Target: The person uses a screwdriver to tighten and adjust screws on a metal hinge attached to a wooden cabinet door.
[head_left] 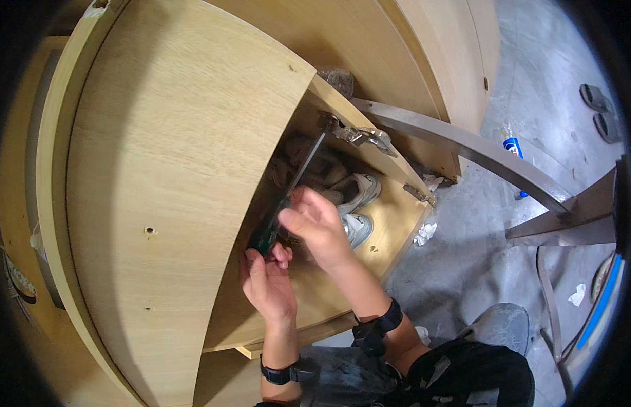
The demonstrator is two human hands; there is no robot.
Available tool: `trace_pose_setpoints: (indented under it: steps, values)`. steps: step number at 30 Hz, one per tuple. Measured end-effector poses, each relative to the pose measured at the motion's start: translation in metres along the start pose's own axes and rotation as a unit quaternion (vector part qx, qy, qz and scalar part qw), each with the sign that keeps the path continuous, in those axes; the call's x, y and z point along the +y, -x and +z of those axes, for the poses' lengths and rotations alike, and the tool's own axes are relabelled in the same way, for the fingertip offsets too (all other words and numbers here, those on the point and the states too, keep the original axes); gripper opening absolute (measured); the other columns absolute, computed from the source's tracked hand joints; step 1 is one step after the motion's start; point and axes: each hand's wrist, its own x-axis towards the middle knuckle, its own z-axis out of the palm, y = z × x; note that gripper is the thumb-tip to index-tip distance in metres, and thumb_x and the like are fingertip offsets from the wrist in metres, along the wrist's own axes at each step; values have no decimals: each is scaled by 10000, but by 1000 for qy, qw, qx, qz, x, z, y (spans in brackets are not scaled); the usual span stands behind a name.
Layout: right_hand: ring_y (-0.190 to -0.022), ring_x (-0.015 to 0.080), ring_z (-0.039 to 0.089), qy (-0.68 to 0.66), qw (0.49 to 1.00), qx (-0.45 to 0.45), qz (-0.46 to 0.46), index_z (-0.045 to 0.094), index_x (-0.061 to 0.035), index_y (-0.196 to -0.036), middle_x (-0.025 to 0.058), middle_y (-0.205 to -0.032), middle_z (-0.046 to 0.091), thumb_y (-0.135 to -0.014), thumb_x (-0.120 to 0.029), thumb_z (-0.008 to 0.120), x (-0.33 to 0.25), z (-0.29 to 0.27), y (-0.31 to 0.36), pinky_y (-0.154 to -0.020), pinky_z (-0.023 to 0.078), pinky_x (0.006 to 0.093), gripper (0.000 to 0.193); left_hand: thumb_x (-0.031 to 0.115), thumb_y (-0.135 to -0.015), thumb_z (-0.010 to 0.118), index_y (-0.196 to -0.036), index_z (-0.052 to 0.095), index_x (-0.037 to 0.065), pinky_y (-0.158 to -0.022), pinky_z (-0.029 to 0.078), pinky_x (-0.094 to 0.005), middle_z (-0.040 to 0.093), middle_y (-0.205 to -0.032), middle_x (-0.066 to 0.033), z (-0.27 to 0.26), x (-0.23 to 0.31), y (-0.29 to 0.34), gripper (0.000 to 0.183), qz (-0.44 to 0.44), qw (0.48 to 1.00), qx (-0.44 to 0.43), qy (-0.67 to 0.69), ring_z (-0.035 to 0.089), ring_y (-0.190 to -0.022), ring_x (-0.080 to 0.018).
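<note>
A long screwdriver (266, 234) with a dark green handle lies slantwise across the opening of a wooden cabinet. My left hand (269, 285) is closed around the butt of its handle. Farther up, my right hand (314, 224) grips it where the handle meets the metal shaft. The shaft's tip reaches a metal hinge (351, 132) on the cabinet's side panel; whether it sits in a screw cannot be made out. A second hinge (417, 192) is fixed lower on that panel's edge. Behind my right hand, light shoes (359, 193) stand on the cabinet floor.
A pale wooden board (173, 149) with small holes fills the left side. A curved metal bar (458, 139) of a frame crosses at right. On the grey floor lie a plastic bottle (512, 146), crumpled paper (425, 234) and dark slippers (597, 108).
</note>
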Motion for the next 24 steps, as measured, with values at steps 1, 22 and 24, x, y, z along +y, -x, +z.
trace_pose_setpoints:
  steps: [1,22,24]
  values:
    - [-825,104,547,-74,997,-30,2,485,-19,-973,68,-876,577,-841,-114,625,0,-5,-1,-744,466,278,214,220,-945,434,-1015,449,-2,-693,374,-314,485,-766,-82,1,0,-2,233,3,1000,-11,18,427,-699,-152]
    - [-923,143,575,-48,996,-68,15,566,55,-1012,114,-941,637,-847,-94,612,-10,-1,-3,-829,460,295,227,384,-949,415,-946,531,29,-515,345,-279,517,-622,-37,-10,2,-2,374,-65,998,10,-19,373,-469,-113]
    - [-941,168,592,-100,989,-109,27,565,58,-1046,144,-989,643,-844,-56,594,-12,0,-5,-852,464,296,233,393,-951,406,-932,535,30,-512,344,-282,520,-621,-38,-14,4,-1,386,-98,995,-31,10,372,-464,-116]
